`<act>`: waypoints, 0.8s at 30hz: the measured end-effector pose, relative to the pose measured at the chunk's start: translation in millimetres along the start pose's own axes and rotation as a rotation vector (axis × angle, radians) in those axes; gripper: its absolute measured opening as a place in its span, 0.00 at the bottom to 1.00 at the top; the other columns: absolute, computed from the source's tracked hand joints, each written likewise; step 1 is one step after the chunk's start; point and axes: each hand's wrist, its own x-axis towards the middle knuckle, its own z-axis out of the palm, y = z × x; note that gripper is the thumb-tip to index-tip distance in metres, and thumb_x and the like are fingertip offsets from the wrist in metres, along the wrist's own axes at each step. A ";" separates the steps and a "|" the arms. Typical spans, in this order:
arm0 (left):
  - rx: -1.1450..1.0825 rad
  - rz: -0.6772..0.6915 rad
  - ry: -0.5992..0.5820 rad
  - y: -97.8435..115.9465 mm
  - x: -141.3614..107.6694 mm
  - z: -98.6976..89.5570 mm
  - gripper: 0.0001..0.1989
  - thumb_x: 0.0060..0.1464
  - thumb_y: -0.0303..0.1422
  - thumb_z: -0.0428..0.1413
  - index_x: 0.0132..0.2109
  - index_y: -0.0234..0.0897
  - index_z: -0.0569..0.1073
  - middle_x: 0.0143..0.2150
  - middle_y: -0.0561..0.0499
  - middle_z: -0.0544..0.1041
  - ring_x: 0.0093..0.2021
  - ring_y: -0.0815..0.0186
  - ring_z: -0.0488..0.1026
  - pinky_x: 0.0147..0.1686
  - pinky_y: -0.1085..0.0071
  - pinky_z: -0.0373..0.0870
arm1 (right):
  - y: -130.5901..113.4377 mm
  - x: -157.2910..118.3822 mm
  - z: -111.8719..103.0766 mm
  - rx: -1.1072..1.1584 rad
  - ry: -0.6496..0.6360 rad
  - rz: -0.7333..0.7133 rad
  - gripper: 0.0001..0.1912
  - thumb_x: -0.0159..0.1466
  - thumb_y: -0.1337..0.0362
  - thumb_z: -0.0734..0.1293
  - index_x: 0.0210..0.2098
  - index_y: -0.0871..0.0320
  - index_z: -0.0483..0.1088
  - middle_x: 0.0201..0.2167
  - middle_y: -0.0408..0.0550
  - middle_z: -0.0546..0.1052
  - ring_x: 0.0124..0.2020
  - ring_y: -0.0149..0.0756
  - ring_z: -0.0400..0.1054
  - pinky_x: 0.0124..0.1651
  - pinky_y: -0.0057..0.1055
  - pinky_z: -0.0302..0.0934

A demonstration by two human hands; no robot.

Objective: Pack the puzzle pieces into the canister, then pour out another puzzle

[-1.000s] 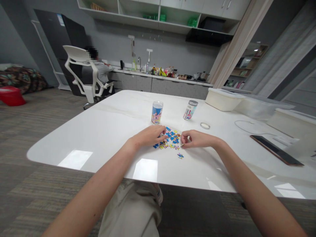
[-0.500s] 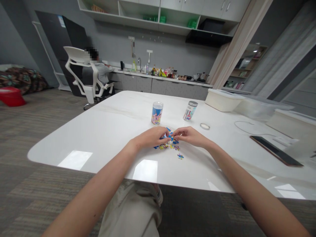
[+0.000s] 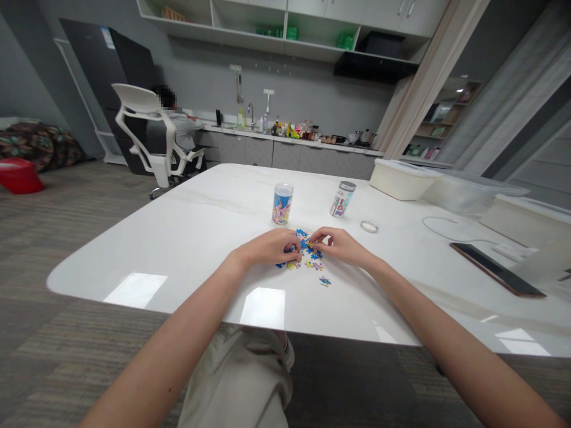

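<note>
Small blue, yellow and pink puzzle pieces (image 3: 316,254) lie in a loose pile on the white table (image 3: 200,238). At the pile's left side my left hand (image 3: 275,246) has its fingers curled down over some pieces; what it grips, if anything, is hidden. My right hand (image 3: 339,244) pinches a small yellowish puzzle piece (image 3: 311,244) at the pile's right side. A few joined pieces (image 3: 325,281) lie apart, nearer the table's front edge. Just behind my left hand stands a clear-lidded can with a blue and pink picture (image 3: 282,204).
A second can with a silver lid (image 3: 343,199) stands behind my right hand, a ring-shaped lid (image 3: 369,226) beside it. Tablet (image 3: 497,269), white cable and plastic boxes (image 3: 404,179) are at the right. A person (image 3: 181,128) sits in the background.
My hands have moved slightly apart, and more of the pile shows between them. A yellowish piece now shows at my right fingertips.
</note>
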 end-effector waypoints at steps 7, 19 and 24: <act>0.198 -0.048 0.135 -10.4 1.0 -2.1 0.09 0.61 0.32 0.53 0.39 0.34 0.77 0.34 0.48 0.74 0.35 0.66 0.70 0.37 0.70 0.64 | 9.4 0.2 -0.8 -0.181 0.089 -0.011 0.06 0.59 0.69 0.66 0.34 0.57 0.75 0.37 0.48 0.77 0.35 0.32 0.71 0.39 0.29 0.65; 0.321 -0.175 0.083 -14.0 -13.7 -24.9 0.17 0.63 0.36 0.46 0.39 0.35 0.78 0.38 0.45 0.78 0.38 0.64 0.74 0.40 0.69 0.66 | 21.1 -2.7 -4.8 -0.355 0.135 0.169 0.12 0.64 0.64 0.61 0.43 0.58 0.74 0.46 0.54 0.76 0.48 0.42 0.71 0.55 0.40 0.63; 0.183 -0.369 -0.078 -24.6 -28.2 -34.4 0.24 0.56 0.48 0.54 0.52 0.36 0.74 0.56 0.42 0.74 0.55 0.56 0.71 0.54 0.65 0.63 | 22.4 -3.8 7.5 -0.265 -0.039 -0.007 0.22 0.67 0.51 0.59 0.56 0.52 0.68 0.60 0.51 0.69 0.62 0.45 0.61 0.65 0.46 0.54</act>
